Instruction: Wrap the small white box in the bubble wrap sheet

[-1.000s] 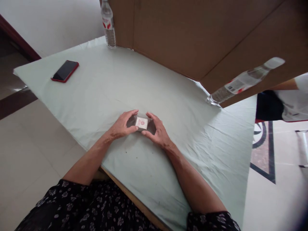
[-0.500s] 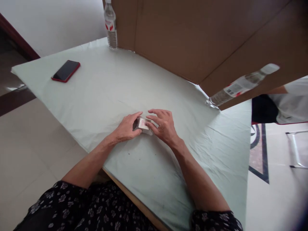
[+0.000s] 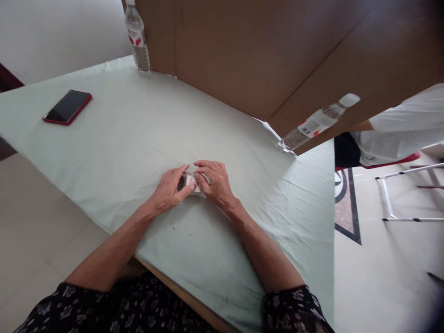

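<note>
On pale green cloth, creased at right, a dark-screened phone in a red case is being supported. A clear plastic bottle, ribbed below, is being seen at the far edge; red shapes are being shown on its white label (wording not legible). By the left hand, a small block is being held narrowly between thumb and fingers, low over the cloth at the near middle; its pale face is being marked by red print, too small to read. The block's right end is being met by the bent fingers of the right hand; whether it is being gripped there cannot be told. Brown, creased cardboard is being stood behind. In front, a second bottle is being seen, barcode showing.
</note>
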### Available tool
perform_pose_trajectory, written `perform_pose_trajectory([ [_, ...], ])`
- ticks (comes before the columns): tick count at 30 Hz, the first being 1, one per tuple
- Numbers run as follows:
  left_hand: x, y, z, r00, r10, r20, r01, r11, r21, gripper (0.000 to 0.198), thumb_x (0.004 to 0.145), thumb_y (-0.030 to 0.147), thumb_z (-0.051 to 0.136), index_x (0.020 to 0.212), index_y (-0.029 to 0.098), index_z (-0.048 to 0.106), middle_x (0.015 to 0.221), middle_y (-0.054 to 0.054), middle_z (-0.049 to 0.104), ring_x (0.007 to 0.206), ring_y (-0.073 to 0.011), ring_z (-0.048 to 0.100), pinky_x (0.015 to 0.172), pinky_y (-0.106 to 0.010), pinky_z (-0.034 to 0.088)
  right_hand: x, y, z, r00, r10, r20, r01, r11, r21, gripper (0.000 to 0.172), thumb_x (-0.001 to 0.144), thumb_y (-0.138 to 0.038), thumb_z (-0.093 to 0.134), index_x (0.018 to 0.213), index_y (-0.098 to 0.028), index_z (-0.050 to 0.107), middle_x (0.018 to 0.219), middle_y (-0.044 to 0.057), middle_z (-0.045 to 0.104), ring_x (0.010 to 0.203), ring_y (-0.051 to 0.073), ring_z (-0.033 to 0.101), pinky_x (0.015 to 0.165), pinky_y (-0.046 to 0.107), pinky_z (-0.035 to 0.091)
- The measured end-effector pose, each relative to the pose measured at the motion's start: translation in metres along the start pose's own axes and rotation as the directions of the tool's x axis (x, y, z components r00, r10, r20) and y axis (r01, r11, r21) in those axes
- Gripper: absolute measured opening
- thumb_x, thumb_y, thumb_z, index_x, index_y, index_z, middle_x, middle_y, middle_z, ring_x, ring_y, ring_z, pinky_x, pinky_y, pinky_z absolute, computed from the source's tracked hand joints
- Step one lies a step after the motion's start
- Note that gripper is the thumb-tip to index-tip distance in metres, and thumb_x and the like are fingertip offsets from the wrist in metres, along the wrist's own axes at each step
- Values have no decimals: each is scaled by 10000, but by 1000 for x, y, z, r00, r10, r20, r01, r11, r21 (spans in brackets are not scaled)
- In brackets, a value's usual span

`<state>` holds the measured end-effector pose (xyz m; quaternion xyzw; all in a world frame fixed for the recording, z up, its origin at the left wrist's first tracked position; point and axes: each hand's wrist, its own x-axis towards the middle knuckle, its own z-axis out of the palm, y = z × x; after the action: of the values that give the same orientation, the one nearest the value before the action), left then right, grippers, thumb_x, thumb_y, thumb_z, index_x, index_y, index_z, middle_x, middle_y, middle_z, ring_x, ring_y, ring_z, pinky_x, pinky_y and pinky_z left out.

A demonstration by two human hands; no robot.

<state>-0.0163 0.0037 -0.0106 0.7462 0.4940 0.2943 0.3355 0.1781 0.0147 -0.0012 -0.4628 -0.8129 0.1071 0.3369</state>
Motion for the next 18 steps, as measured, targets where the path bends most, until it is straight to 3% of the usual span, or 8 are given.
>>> perform_pose_trajectory([
  [4,-2,5,2,999,-40,-2,39,995,-91,767,848,507,653,1502,176,429,1375,-159,596,1246,-315,582,1080,-484,455,9,-6,-4,999,25,-32,-23,998,55,165,958,-235,513,889,-248,662,1194,69,755,1165,231,668,1045,440,440],
  [12,0,0,6,990,131,-49,-137,978,-155,884,773,233,696,1570,233,312,1390,-139,516,1197,-264,551,1072,-439,473,40,4,-17,982,128,-139,-91,966,243,159,963,-301,536,866,-235,644,1167,75,733,1108,235,669,1015,428,483],
  [18,-1,7,2,993,114,11,-108,963,-246,900,763,338,762,1555,273,341,1457,-132,478,1183,-265,551,1031,-417,484,68,34,-8,959,257,-119,-196,907,373,207,914,-353,565,787,-206,637,1092,69,728,1015,213,668,938,397,510],
])
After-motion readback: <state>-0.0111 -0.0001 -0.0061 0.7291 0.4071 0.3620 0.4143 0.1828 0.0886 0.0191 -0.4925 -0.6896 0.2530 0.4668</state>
